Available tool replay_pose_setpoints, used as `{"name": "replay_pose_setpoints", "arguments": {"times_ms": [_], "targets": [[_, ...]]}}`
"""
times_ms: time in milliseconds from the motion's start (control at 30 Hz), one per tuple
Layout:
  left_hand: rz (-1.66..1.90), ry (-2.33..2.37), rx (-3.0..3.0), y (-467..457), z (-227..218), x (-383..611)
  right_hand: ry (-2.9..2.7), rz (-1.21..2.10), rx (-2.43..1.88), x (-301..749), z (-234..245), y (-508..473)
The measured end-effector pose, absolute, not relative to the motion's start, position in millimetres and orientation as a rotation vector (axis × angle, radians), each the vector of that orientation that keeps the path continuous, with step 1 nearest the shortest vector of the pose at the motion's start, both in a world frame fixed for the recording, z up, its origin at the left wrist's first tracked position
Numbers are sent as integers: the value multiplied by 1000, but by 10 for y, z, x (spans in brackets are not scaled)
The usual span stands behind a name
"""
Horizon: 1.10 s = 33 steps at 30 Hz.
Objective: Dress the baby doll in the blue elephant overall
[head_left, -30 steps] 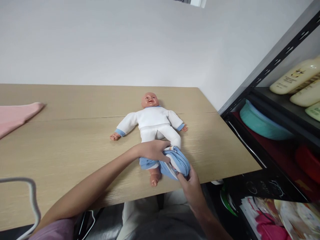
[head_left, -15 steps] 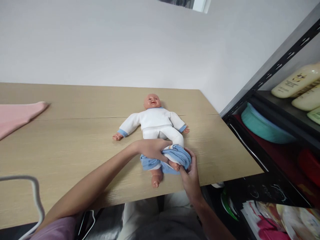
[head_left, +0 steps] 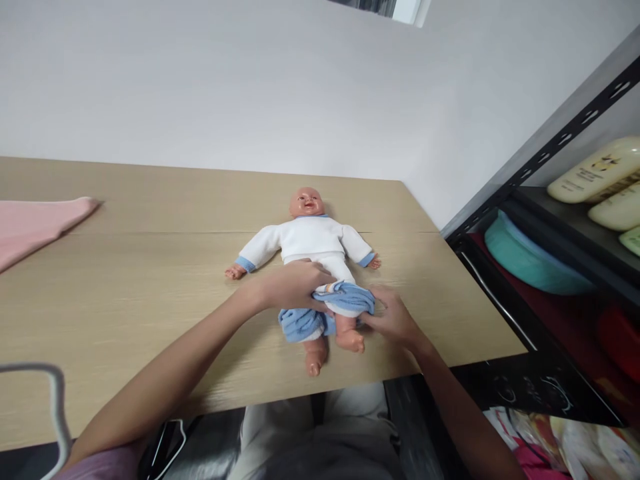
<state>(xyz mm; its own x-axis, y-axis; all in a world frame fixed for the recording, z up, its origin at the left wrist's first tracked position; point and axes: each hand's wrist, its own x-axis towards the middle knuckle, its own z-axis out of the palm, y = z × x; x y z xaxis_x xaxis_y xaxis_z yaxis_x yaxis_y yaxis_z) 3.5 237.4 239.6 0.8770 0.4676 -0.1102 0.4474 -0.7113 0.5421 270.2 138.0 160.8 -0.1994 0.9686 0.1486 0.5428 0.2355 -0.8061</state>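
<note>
A baby doll (head_left: 313,237) in a white top with blue cuffs lies on its back, feet towards me. Blue and white pants (head_left: 350,297) are bunched around its lower legs, with both bare feet sticking out below. My left hand (head_left: 296,287) reaches over the doll's legs and grips the bunched cloth from the left, its fingertips partly hidden by the fabric. On the other side, my right hand (head_left: 393,315) pinches the edge of the same pants leg, just above the doll's foot (head_left: 350,339).
Pink cloth (head_left: 40,227) lies at the left of the wooden table (head_left: 165,207). A white cable (head_left: 59,407) curves up at the front left. To the right, a black shelf holds a teal basin (head_left: 535,260) and pale bottles (head_left: 595,172).
The doll's foot on the right now emerges fully below the pants leg, where the cloth partly covered it before. My right hand has moved up along the cloth's right side.
</note>
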Motion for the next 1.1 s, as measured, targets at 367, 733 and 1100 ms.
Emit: {"name": "replay_pose_setpoints", "arguments": {"times_ms": [367, 733, 1100], "targets": [[-95, 760, 2391, 2488, 2432, -485, -2297, 993, -1111, 2928, 2001, 1854], [330, 652, 1965, 2749, 1917, -789, -2238, 1048, -820, 2721, 1755, 2393], [440, 623, 1985, 2589, 1767, -839, -1772, 1320, -1024, 2626, 1454, 2208]]}}
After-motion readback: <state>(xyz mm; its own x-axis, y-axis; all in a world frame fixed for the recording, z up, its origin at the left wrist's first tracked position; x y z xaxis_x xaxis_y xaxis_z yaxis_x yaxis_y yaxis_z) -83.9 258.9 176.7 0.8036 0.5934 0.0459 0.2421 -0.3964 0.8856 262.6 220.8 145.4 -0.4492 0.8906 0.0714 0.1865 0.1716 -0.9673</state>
